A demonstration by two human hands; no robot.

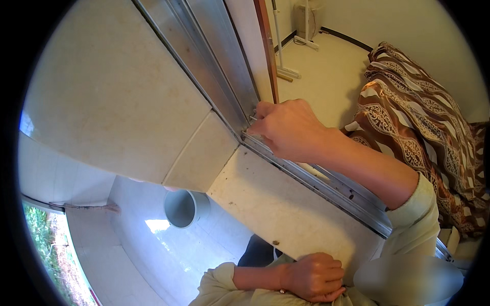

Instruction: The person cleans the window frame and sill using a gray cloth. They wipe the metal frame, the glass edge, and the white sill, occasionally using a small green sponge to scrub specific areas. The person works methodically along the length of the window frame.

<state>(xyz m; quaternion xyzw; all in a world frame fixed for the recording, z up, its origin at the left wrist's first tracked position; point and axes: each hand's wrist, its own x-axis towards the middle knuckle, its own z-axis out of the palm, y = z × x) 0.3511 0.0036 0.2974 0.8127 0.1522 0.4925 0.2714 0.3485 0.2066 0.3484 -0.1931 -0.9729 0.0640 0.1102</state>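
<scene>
My right hand [287, 128] reaches into the lower corner of an aluminium window frame [218, 57], its fingers curled. A thin pale stick-like thing [252, 118] pokes out between thumb and forefinger; most of it is hidden by the hand. Below the wrist runs the metal sliding track [306, 181], with dark bits of dirt in it. My left hand [316, 277] is curled closed close to my body, over the near edge of the tiled sill [279, 206], and nothing shows in it. Dark specks and a brown crumb [276, 243] lie on the sill.
A pale bucket [180, 209] stands on the shiny floor at lower left. Beyond the window, a brown patterned cloth [405, 126] covers something bulky, and white stand legs [289, 72] rest on the floor. A tiled wall [111, 84] rises at left.
</scene>
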